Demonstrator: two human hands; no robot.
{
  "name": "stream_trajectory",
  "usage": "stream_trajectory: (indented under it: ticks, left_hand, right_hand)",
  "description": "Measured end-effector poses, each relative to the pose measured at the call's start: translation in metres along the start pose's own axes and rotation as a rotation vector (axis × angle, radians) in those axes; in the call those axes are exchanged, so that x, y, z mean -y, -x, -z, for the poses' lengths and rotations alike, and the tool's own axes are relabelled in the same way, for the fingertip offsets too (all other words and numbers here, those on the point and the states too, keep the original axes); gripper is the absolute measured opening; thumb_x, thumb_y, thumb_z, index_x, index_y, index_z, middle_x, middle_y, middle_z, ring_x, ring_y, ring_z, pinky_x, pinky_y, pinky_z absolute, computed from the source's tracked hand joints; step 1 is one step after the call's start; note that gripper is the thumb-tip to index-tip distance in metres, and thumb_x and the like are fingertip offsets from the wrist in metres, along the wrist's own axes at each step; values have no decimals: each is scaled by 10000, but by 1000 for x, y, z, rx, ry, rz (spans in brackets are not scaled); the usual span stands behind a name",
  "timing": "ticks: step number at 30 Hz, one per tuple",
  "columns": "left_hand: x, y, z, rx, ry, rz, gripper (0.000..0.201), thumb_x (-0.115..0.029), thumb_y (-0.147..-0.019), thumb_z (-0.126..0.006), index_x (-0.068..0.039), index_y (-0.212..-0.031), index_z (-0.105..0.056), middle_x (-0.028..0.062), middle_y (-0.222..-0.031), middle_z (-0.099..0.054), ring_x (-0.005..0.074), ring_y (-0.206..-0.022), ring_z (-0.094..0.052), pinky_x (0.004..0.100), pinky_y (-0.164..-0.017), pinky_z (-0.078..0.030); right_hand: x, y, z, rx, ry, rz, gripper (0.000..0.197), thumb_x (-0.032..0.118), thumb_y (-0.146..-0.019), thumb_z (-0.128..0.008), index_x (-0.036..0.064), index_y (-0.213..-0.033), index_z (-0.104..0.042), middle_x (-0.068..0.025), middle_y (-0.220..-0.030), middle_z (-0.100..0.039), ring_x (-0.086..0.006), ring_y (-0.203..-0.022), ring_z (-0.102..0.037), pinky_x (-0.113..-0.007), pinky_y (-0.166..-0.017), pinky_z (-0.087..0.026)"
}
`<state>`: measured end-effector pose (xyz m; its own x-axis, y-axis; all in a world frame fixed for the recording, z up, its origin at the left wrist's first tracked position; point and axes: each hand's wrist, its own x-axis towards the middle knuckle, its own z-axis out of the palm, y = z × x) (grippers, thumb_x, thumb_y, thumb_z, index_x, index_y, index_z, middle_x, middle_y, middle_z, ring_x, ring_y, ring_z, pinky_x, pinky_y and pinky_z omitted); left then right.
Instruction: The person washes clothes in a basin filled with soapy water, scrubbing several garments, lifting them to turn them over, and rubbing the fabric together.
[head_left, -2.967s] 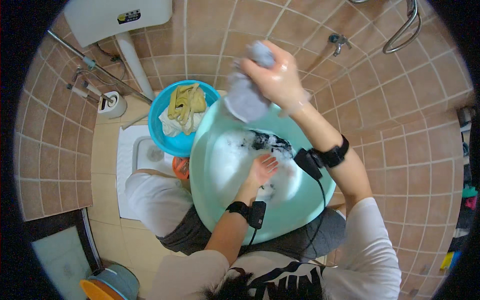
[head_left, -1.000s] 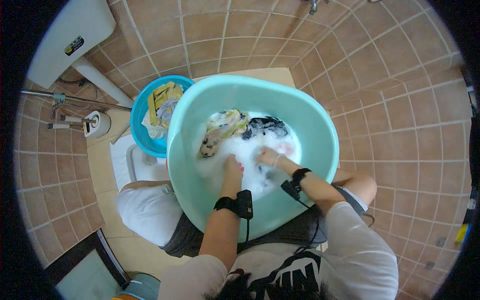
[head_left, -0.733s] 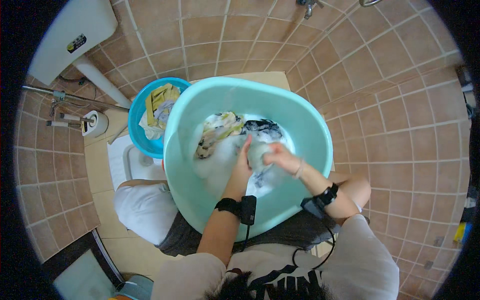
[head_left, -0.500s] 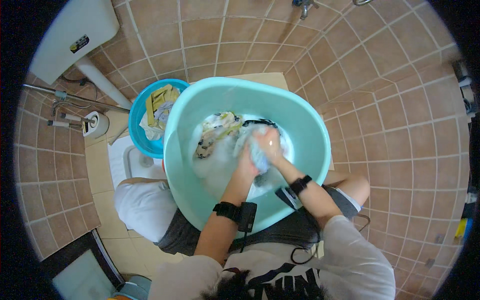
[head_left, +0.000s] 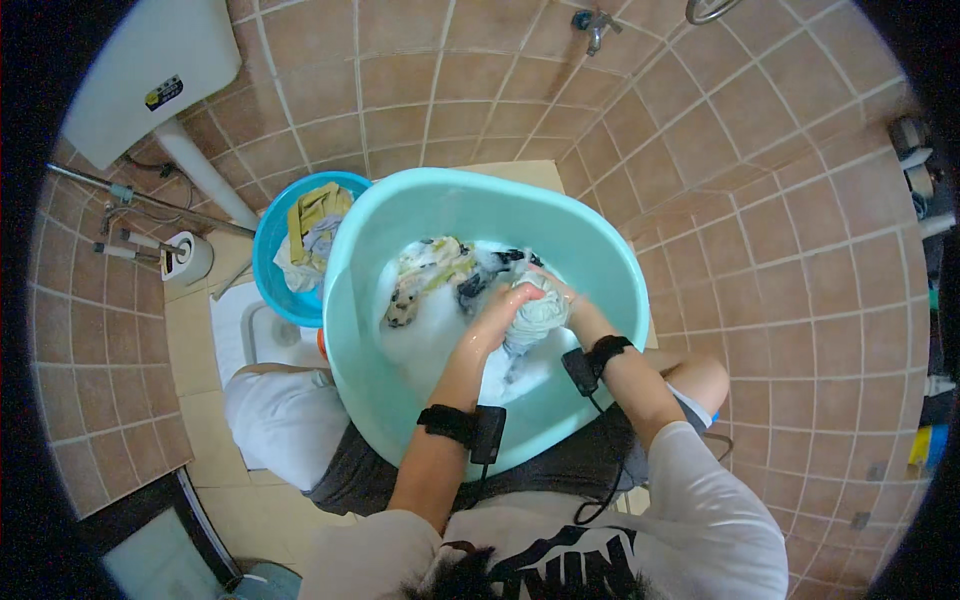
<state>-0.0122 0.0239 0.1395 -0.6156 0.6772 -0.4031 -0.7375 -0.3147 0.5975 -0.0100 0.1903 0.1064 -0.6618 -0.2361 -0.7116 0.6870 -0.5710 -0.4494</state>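
A large mint-green basin (head_left: pixel 345 370) stands in front of me, with sudsy water in it. Over the suds, both hands grip a bunched pale wet cloth (head_left: pixel 538 318). The fingers of my left hand (head_left: pixel 505 311) curl over its left side. Against the right side is my right hand (head_left: pixel 568 296), its fingers partly hidden behind the cloth. Beyond the hands, a patterned garment (head_left: pixel 428 272) in cream, green and black lies in the foam. A dark patterned cloth (head_left: pixel 478 288) is beside it, partly covered by my left hand.
A smaller blue basin (head_left: pixel 268 262) holding yellow and pale clothes touches the big one's left side. Left of my knee is a white squat toilet (head_left: pixel 230 330). A toilet brush holder (head_left: pixel 188 258) stands near the left wall. A tap (head_left: pixel 597 32) is on the far tiled wall.
The pale cloth is turned and gathered into a rounder bundle. My right hand has shifted right and down to its far side, and more of the dark cloth shows.
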Motion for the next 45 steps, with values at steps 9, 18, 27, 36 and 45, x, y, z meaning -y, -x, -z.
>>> stream_trajectory:
  ticks: [9,18,27,36,45]
  left_hand:
    - [65,-45,63,-446,156,-36,487,-336,-820,-505,-40,-1197,-423,91,-1081,-548,218,-933,-548,358,-820,-438]
    - [118,-75,68,7,708,-28,378,-388,-858,-427,-91,-1076,-514,67,-980,-587,229,-808,-574,373,-739,-467]
    - [76,-40,30,-174,624,-167,239,-259,-791,-516,-66,-925,-560,51,-848,-580,180,-747,-574,304,-667,-463]
    - [27,-12,22,-64,-635,-118,273,-278,-683,-582,-34,-782,-652,56,-765,-622,168,-726,-556,282,-669,-413]
    - [21,20,5,-436,200,-50,707,-541,-793,-490,-58,-1285,-333,90,-1176,-482,202,-1035,-490,345,-914,-376]
  right_hand:
    - [-8,-2,-19,-213,634,469,278,159,-760,-580,69,-1020,-545,-49,-854,-613,-149,-714,-594,-283,-656,-497]
    - [-63,24,-74,-454,1589,799,284,276,-708,-620,16,-818,-587,-215,-671,-576,-335,-602,-551,-348,-597,-456]
    - [-53,18,-74,-730,1168,831,302,256,-700,-582,-16,-828,-611,-243,-764,-599,-311,-731,-607,-383,-679,-457]
    - [3,-9,-2,200,77,104,371,336,-754,-579,57,-999,-580,-97,-978,-615,-220,-865,-593,-374,-773,-479]
    - [-68,26,-65,-349,978,825,215,47,-662,-666,74,-707,-458,-6,-659,-516,-116,-585,-476,-260,-530,-402]
